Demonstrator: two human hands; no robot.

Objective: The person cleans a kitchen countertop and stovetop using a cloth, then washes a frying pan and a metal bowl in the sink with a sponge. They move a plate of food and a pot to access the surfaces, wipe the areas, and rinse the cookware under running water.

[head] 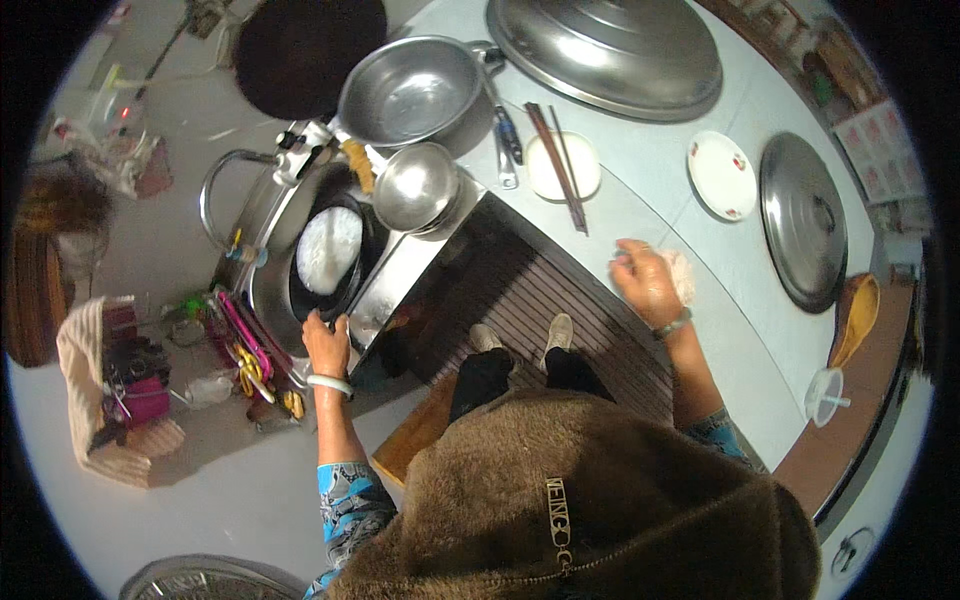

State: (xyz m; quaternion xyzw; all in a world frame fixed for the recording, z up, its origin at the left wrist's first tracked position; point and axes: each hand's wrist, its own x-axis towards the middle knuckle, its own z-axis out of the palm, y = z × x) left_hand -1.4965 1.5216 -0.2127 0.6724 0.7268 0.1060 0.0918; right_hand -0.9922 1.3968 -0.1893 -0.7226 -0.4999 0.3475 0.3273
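A dark pan (pixel 294 294) holding whitish, foamy water (pixel 328 250) stands in the stainless steel sink (pixel 271 319). My left hand (pixel 327 346), with a pale bangle at the wrist, grips the pan's near rim. Over on the right, my right hand (pixel 648 283) is above the countertop, its fingers curled and blurred. Beside it, partly covered by the hand, lies a pale crumpled cloth (pixel 681 274); whether they touch is unclear. Ahead of that hand, dark chopsticks (pixel 556 161) rest across a small white dish (pixel 586 166).
Metal bowls (pixel 417 187) sit at the sink's edge, behind them a large metal basin (pixel 412 94). Big metal lids (pixel 611 56) and a floral plate (pixel 721 176) occupy the counter. A curved faucet (pixel 214 191) rises at left. A wooden ladle (pixel 855 319) lies far right.
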